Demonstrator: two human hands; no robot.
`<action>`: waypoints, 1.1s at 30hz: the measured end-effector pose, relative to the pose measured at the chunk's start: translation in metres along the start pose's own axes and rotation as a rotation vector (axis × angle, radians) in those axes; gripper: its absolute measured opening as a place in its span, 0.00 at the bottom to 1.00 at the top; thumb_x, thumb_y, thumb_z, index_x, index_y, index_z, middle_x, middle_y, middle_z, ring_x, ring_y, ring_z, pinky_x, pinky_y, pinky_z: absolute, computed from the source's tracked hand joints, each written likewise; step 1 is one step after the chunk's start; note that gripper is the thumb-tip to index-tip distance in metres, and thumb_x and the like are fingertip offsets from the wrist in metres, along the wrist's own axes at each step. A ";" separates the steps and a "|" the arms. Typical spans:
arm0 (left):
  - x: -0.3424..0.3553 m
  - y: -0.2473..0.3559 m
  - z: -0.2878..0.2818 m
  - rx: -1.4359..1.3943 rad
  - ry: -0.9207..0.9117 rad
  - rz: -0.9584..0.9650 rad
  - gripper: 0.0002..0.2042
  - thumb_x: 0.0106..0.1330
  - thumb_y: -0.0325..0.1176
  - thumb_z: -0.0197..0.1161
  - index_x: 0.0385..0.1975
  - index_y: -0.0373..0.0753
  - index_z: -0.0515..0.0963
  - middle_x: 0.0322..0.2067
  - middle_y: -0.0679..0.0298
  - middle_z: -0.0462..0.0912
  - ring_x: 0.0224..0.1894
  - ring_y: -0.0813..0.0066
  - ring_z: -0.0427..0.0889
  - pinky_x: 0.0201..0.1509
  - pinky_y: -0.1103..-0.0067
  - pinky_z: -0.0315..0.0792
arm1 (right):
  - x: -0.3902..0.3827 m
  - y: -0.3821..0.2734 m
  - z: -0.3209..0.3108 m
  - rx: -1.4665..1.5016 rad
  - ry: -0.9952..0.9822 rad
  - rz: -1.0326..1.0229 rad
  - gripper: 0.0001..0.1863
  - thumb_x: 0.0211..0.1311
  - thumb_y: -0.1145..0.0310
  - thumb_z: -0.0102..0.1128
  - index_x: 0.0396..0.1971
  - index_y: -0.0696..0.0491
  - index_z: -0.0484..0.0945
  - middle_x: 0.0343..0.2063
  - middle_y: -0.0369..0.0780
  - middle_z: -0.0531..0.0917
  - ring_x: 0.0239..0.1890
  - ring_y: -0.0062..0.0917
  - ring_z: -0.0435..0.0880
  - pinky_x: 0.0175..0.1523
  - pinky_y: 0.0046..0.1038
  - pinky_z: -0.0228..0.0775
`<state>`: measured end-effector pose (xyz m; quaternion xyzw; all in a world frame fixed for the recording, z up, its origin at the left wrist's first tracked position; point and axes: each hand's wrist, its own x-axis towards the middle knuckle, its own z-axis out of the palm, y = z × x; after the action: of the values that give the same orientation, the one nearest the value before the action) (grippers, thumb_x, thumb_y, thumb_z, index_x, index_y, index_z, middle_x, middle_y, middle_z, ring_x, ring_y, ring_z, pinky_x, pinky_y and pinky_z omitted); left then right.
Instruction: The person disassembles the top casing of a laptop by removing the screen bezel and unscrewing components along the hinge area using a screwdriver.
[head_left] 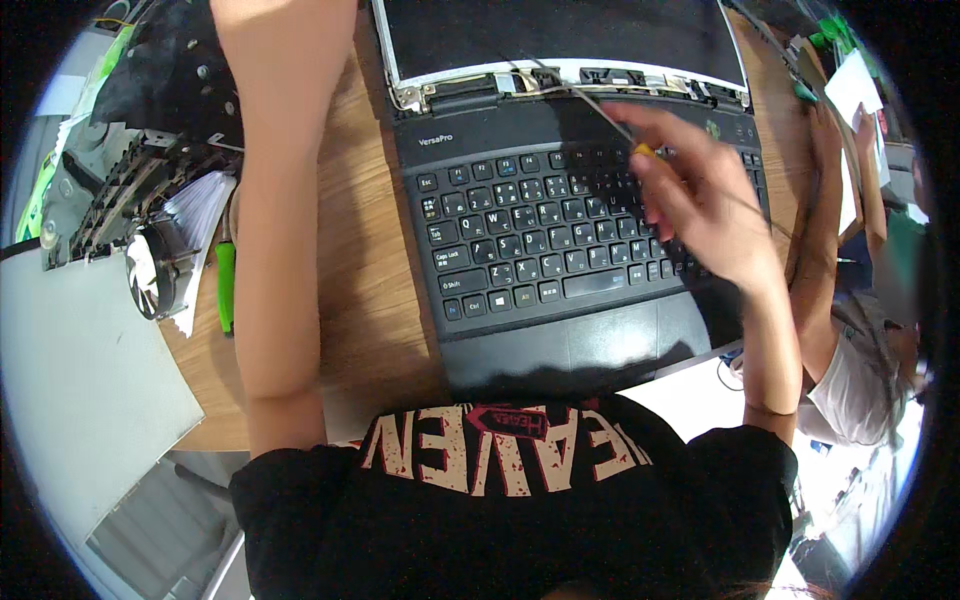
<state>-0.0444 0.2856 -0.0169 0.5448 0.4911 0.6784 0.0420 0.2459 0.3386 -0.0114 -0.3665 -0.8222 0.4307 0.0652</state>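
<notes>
**Screwdriver at the hinge of an opened laptop**

The right hand (700, 215) hovers over the right half of the black laptop (540, 250), its grip clenched around a thin screwdriver (610, 120) with a yellow-orange collar showing just above the fingers. The metal shaft slants up and to the left from the hand, and its tip reaches the hinge strip at the back of the keyboard, where the screen bezel is off and a bare white frame (560, 72) with loose cables shows. The hand is blurred, so the exact finger placement cannot be told.

The left forearm (285, 220) runs straight up the wooden worktop (375, 290) beside the laptop's left edge. Its hand passes out of the top of the picture, so the state of its grip cannot be seen.

The laptop lies open and flat in the middle of the worktop, its front edge close to the person's black printed shirt. To the left lie a green-handled tool (226, 285), a small round fan (150, 280) and a dark stripped chassis (140, 170). At the far right another person's arm (825, 260) rests along the worktop's edge.
</notes>
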 end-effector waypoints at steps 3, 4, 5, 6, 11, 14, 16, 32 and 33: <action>0.013 -0.002 0.016 0.099 0.118 -0.084 0.07 0.68 0.31 0.66 0.30 0.35 0.78 0.25 0.73 0.77 0.27 0.91 0.71 0.31 0.89 0.65 | 0.006 0.005 0.021 -0.103 0.093 -0.121 0.20 0.63 0.78 0.54 0.57 0.54 0.76 0.26 0.45 0.82 0.26 0.32 0.85 0.35 0.31 0.76; 0.013 -0.005 0.017 0.052 0.129 -0.004 0.07 0.68 0.31 0.66 0.30 0.35 0.78 0.25 0.73 0.76 0.27 0.91 0.71 0.31 0.89 0.65 | 0.008 0.008 0.028 -0.134 0.126 -0.168 0.20 0.63 0.78 0.54 0.56 0.54 0.76 0.26 0.46 0.82 0.26 0.35 0.85 0.36 0.32 0.76; 0.014 -0.007 0.018 0.024 0.135 0.025 0.08 0.68 0.31 0.66 0.29 0.35 0.78 0.24 0.73 0.76 0.27 0.91 0.71 0.31 0.90 0.65 | 0.010 0.010 0.032 -0.148 0.162 -0.235 0.20 0.61 0.78 0.54 0.55 0.55 0.76 0.27 0.48 0.82 0.28 0.39 0.85 0.38 0.34 0.76; 0.014 -0.009 0.018 -0.002 0.141 0.055 0.08 0.68 0.31 0.66 0.29 0.35 0.78 0.24 0.73 0.76 0.27 0.91 0.71 0.31 0.90 0.65 | 0.012 0.011 0.034 -0.156 0.178 -0.266 0.20 0.61 0.78 0.54 0.55 0.55 0.77 0.28 0.49 0.82 0.29 0.40 0.85 0.39 0.35 0.76; 0.014 -0.001 0.021 0.054 0.127 0.003 0.09 0.68 0.31 0.67 0.27 0.35 0.77 0.24 0.75 0.74 0.27 0.92 0.69 0.31 0.90 0.63 | 0.017 0.007 0.039 -0.260 0.250 -0.368 0.21 0.58 0.80 0.54 0.53 0.56 0.78 0.27 0.49 0.81 0.30 0.40 0.83 0.39 0.36 0.75; 0.015 -0.005 0.006 0.063 0.108 0.019 0.11 0.67 0.31 0.67 0.24 0.36 0.75 0.22 0.77 0.71 0.25 0.93 0.65 0.28 0.90 0.58 | 0.016 -0.002 0.043 -0.284 0.216 -0.324 0.22 0.57 0.80 0.55 0.54 0.57 0.78 0.25 0.47 0.79 0.27 0.38 0.81 0.38 0.36 0.74; 0.017 -0.009 -0.003 0.019 0.005 0.013 0.13 0.67 0.31 0.67 0.23 0.36 0.74 0.21 0.78 0.69 0.24 0.94 0.62 0.26 0.89 0.55 | 0.016 -0.003 0.047 -0.303 0.201 -0.300 0.22 0.57 0.80 0.55 0.54 0.57 0.78 0.24 0.47 0.78 0.25 0.38 0.80 0.37 0.35 0.74; 0.020 -0.023 -0.005 -0.005 -0.007 0.072 0.09 0.65 0.31 0.69 0.26 0.35 0.79 0.21 0.79 0.70 0.23 0.94 0.62 0.25 0.89 0.53 | 0.018 -0.012 0.062 -0.303 0.278 -0.270 0.22 0.57 0.81 0.55 0.54 0.57 0.78 0.23 0.45 0.77 0.22 0.34 0.79 0.32 0.32 0.73; 0.020 -0.025 -0.003 -0.004 0.047 0.023 0.09 0.65 0.31 0.69 0.27 0.35 0.80 0.21 0.79 0.70 0.24 0.94 0.63 0.25 0.89 0.53 | 0.018 -0.011 0.062 -0.299 0.277 -0.262 0.22 0.57 0.81 0.55 0.54 0.57 0.78 0.23 0.45 0.77 0.22 0.34 0.79 0.32 0.32 0.73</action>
<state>-0.0663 0.3081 -0.0203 0.5344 0.4841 0.6924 0.0239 0.1999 0.3053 -0.0454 -0.3180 -0.9005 0.2375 0.1776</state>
